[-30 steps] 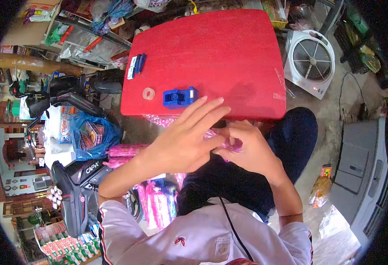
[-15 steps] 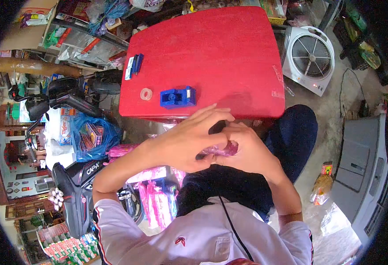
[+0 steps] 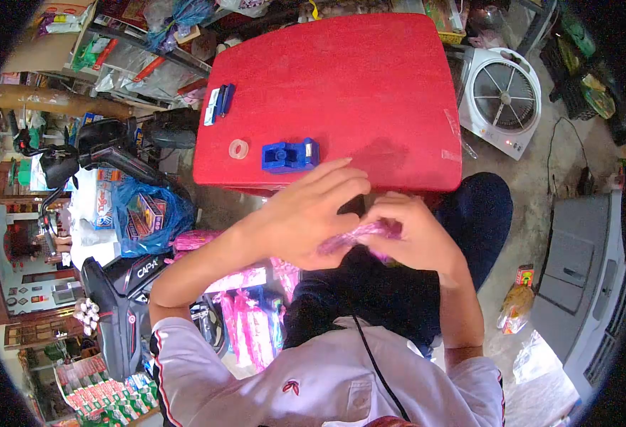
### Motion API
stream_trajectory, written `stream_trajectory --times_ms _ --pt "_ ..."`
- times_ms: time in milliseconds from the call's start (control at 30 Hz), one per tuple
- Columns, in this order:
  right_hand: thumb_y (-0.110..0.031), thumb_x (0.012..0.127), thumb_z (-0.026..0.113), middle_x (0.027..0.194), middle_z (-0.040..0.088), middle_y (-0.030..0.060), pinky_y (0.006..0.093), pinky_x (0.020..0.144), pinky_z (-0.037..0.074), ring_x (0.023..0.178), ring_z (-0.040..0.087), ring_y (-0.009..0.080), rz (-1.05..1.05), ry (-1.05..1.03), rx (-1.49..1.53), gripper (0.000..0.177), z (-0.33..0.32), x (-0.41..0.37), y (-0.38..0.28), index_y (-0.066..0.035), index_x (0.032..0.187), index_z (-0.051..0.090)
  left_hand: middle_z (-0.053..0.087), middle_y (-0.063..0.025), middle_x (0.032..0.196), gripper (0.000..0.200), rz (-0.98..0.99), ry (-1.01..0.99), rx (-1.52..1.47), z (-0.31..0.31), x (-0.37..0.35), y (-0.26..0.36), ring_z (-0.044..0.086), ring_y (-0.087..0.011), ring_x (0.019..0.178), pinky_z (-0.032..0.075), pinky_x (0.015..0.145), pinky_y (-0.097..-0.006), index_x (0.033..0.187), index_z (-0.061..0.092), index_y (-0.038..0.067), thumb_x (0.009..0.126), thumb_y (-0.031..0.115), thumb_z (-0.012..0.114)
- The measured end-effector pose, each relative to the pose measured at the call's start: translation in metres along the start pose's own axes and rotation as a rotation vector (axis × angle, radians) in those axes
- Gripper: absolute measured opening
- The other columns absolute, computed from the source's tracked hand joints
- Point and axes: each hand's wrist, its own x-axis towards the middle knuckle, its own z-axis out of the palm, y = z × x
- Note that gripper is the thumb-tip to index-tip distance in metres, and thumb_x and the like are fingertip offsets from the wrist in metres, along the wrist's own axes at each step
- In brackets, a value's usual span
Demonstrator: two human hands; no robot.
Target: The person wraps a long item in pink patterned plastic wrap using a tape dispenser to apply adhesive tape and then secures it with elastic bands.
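In front of my lap, a crumpled strip of thin pink-purple plastic [image 3: 356, 235] stretches between my two hands. My left hand [image 3: 311, 219] has its thumb and fingers bent around the strip's left end. The other end is pinched in my right hand [image 3: 416, 233], fingers curled over it. What the plastic contains, if anything, I cannot make out. Just beyond the hands is the near edge of a red table [image 3: 341, 85]. On it stand a blue tape dispenser [image 3: 284, 158], close to my left fingertips, and a roll of clear tape [image 3: 238, 149].
Blue and white stationery items [image 3: 219, 104] lie at the table's left edge. A white fan [image 3: 504, 96] is to the right of the table. To my left are a motorbike [image 3: 117, 306], a blue bag [image 3: 149, 217] and pink plastic packets [image 3: 249, 327]. A grey cabinet [image 3: 569, 277] is at the right.
My hands have drawn slightly apart, the right one moving rightward, so more of the pink plastic shows stretched between them. The view has shifted a little.
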Motion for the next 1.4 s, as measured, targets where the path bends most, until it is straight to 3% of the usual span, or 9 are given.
stream_trajectory --times_ms 300,433,667,767,900,933,1100,1300,1400 --pt "-0.012 0.099 0.070 0.093 0.070 -0.0015 0.0220 0.077 0.049 0.090 0.062 0.0035 0.248 0.218 0.584 0.012 0.004 -0.004 0.004 -0.001 0.104 0.069 0.057 -0.0171 0.117 0.032 -0.007 0.265 -0.110 0.012 -0.010 0.013 0.060 -0.0431 0.117 0.048 0.103 -0.0599 0.076 0.058 0.006 0.070 0.022 0.085" --pt "-0.010 0.102 0.065 0.092 0.067 0.0001 0.0230 0.072 0.048 0.081 0.060 0.0061 0.206 0.460 0.937 0.013 0.007 -0.004 0.013 -0.003 0.111 0.063 0.058 -0.0177 0.115 0.033 -0.022 0.309 -0.022 0.019 -0.017 -0.010 0.061 -0.0428 0.113 0.050 0.095 -0.0558 0.075 0.055 0.006 0.072 0.021 0.084" --pt "-0.007 0.099 0.066 0.095 0.063 0.0006 0.0229 0.076 0.048 0.086 0.059 0.0068 0.131 0.403 1.168 0.025 0.001 -0.004 0.014 -0.002 0.122 0.057 0.059 -0.0145 0.104 0.031 -0.002 0.471 -0.073 0.042 -0.014 0.003 0.061 -0.0317 0.084 0.047 0.071 -0.0403 0.068 0.054 0.010 0.068 0.015 0.084" --pt "-0.003 0.094 0.069 0.099 0.065 0.0011 0.0226 0.081 0.049 0.091 0.060 0.0067 0.244 0.196 0.588 0.031 -0.010 -0.007 -0.021 -0.001 0.123 0.058 0.059 -0.0152 0.103 0.031 -0.051 0.613 -0.179 0.053 -0.015 0.006 0.061 -0.0309 0.081 0.047 0.069 -0.0389 0.066 0.053 0.011 0.066 0.013 0.084" --pt "0.000 0.091 0.065 0.103 0.067 0.0009 0.0232 0.087 0.049 0.093 0.063 0.0093 0.248 0.384 0.438 0.028 0.004 -0.002 0.015 0.000 0.119 0.062 0.056 -0.0113 0.099 0.032 -0.138 0.614 -0.280 0.064 -0.011 0.006 0.060 -0.0279 0.080 0.048 0.069 -0.0381 0.068 0.050 0.009 0.068 0.009 0.082" --pt "-0.014 0.101 0.062 0.089 0.064 0.0008 0.0241 0.078 0.048 0.077 0.059 0.0093 0.224 0.581 0.512 0.016 0.013 0.002 0.014 -0.001 0.111 0.063 0.056 -0.0122 0.099 0.032 -0.132 0.621 -0.293 0.065 -0.010 0.007 0.060 -0.0288 0.079 0.048 0.068 -0.0380 0.067 0.049 0.008 0.069 0.008 0.081" --pt "-0.037 0.113 0.045 0.067 0.042 -0.0038 0.0280 0.059 0.033 0.053 0.034 0.0092 0.167 0.793 0.926 0.036 0.011 0.016 -0.001 -0.011 0.088 0.052 0.060 -0.0141 0.099 0.028 -0.055 0.718 -0.436 0.094 -0.009 0.013 0.058 -0.0239 0.076 0.048 0.067 -0.0326 0.067 0.049 0.010 0.072 0.006 0.077" --pt "-0.036 0.113 0.045 0.066 0.032 -0.0047 0.0311 0.058 0.031 0.051 0.031 0.0094 0.067 0.876 0.979 0.035 0.009 0.016 0.006 -0.015 0.085 0.043 0.061 -0.0146 0.088 0.028 -0.143 0.772 -1.171 0.105 0.005 0.031 0.054 -0.0179 0.064 0.043 0.060 -0.0325 0.067 0.045 0.006 0.086 0.007 0.066" --pt "-0.035 0.114 0.043 0.066 0.033 -0.0041 0.0320 0.059 0.031 0.050 0.031 0.0103 -0.021 0.890 0.967 0.033 0.014 0.018 0.000 -0.015 0.087 0.042 0.065 -0.0156 0.089 0.016 -0.091 0.849 -2.006 0.108 0.011 0.029 0.045 -0.0121 0.053 0.039 0.055 -0.0284 0.090 0.063 -0.001 0.095 0.014 0.060"
